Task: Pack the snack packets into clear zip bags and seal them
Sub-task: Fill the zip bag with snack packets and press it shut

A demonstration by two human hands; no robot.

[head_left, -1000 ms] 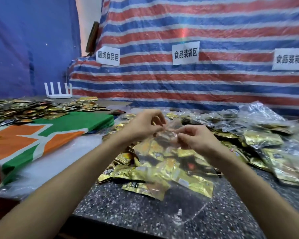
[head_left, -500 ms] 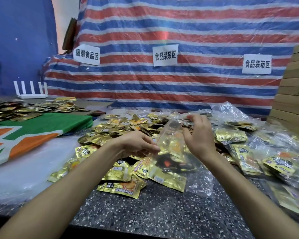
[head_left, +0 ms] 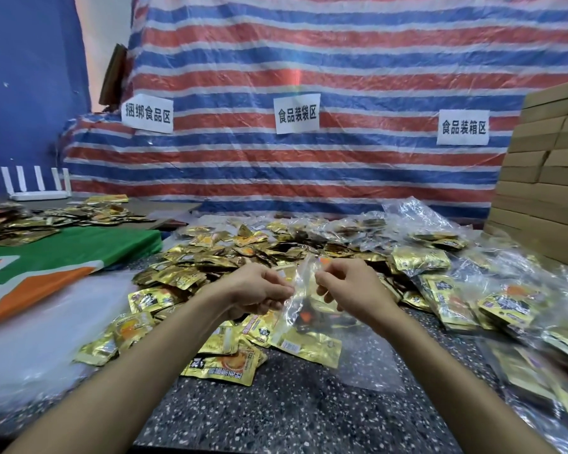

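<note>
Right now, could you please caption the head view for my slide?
The left hand and right hand pinch the top of a clear zip bag of gold snack packets over a loose heap.

The clear zip bag (head_left: 300, 291) is hard to trace. Its mouth is lost between the left hand (head_left: 259, 290) and the right hand (head_left: 350, 286), which pinch it, so whether it is sealed cannot be told. Print on the far snack packets (head_left: 230, 253) is too small to read. The stack of cardboard boxes (head_left: 545, 191) runs off the right edge, and the green and orange cloth (head_left: 46, 257) off the left.
</note>
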